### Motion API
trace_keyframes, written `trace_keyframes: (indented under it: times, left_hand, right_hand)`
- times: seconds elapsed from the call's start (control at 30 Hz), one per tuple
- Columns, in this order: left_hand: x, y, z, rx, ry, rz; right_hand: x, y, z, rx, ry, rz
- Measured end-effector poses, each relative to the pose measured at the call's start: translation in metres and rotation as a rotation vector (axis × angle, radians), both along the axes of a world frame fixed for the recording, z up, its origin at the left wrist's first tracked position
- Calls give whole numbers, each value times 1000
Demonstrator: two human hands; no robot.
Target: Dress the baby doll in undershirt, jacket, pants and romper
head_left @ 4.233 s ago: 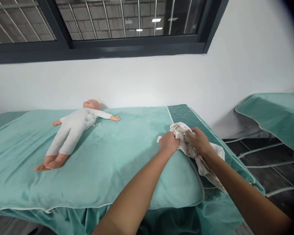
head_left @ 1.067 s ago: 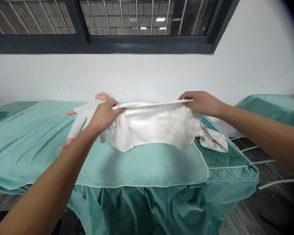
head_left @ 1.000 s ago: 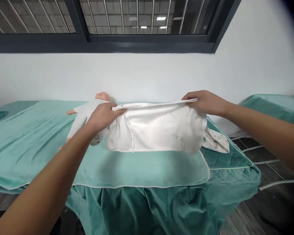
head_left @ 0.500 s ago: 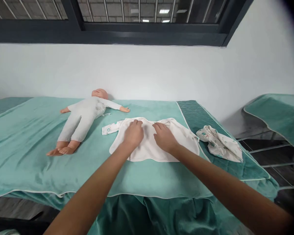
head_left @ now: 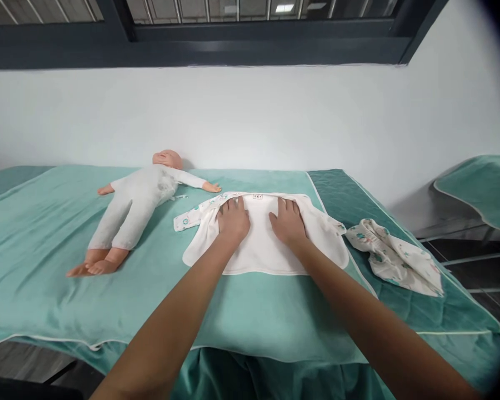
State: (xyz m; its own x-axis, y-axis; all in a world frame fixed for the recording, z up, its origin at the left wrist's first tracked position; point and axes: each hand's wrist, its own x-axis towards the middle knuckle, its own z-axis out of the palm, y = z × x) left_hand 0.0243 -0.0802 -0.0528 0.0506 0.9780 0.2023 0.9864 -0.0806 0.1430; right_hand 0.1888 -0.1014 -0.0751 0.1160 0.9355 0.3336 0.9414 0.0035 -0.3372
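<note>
A small baby shirt (head_left: 260,244) lies spread on the green bed cover, its white inner side up and a label at the neck edge. Its patterned sleeve (head_left: 187,219) reaches out to the left. My left hand (head_left: 234,218) rests flat on the shirt's left upper part, fingers stretched toward the neck edge. On the right upper part lies my right hand (head_left: 288,221), also flat with the thumb apart. To the left a baby doll (head_left: 137,200) in a white suit lies on its back, arms spread.
A crumpled patterned baby garment (head_left: 395,256) lies on the darker green quilted cover (head_left: 337,189) at the right. Behind the bed (head_left: 37,233) rises a white wall with a dark window frame (head_left: 254,47). Another green-covered surface (head_left: 483,189) stands at the far right, beyond metal bars.
The shirt's upper edge has been spread out flatter, and its neck label now shows. My hands have moved slightly apart. The view has shifted a little.
</note>
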Motion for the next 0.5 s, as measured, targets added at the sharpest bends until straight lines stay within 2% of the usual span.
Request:
trace_keyframes:
  times: [0.17, 0.3, 0.5]
  left_hand:
    - [3, 28, -6, 49, 30, -30]
    - [4, 45, -12, -21, -20, -3]
    - [4, 51, -18, -101, -39, -9]
  right_hand:
    - [-2, 33, 0, -40, 5, -41]
    - [-3, 55, -3, -78, -18, -56]
    - [-7, 60, -9, -81, -72, -3]
